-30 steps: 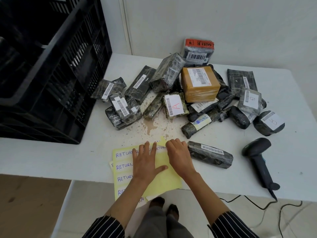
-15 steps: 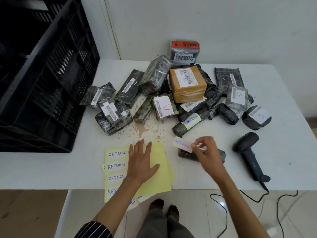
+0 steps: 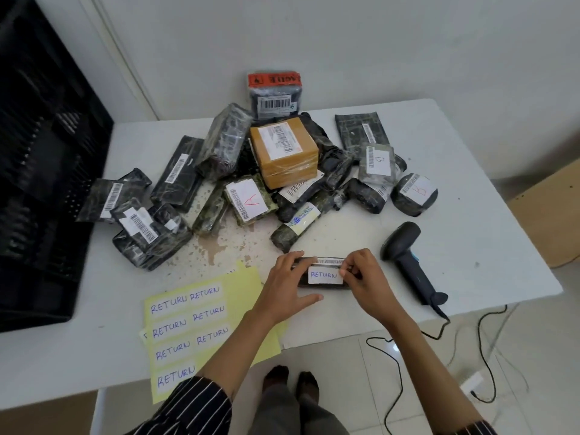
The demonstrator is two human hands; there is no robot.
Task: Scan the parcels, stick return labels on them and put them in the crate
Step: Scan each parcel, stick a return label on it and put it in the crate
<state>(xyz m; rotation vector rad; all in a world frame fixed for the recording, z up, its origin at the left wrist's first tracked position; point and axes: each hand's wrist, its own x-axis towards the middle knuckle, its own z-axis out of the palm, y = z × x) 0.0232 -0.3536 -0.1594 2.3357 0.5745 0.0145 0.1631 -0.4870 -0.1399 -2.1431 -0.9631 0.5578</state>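
Glossy oblong parcel [image 3: 324, 286] wears paper label [image 3: 324, 275], pinched by right hand [image 3: 365, 279].

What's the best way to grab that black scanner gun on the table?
Take the scanner by its slim handle, coming from above on the right. It lies flat on the table, fat head pointing away, handle slanting toward the near edge with the cable trailing off, so your grip closes around it.

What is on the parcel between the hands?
On the parcel: a RETURN label and a far-edge barcode strip. The right hand pinches the label's right end; the left hand covers the parcel's left end.
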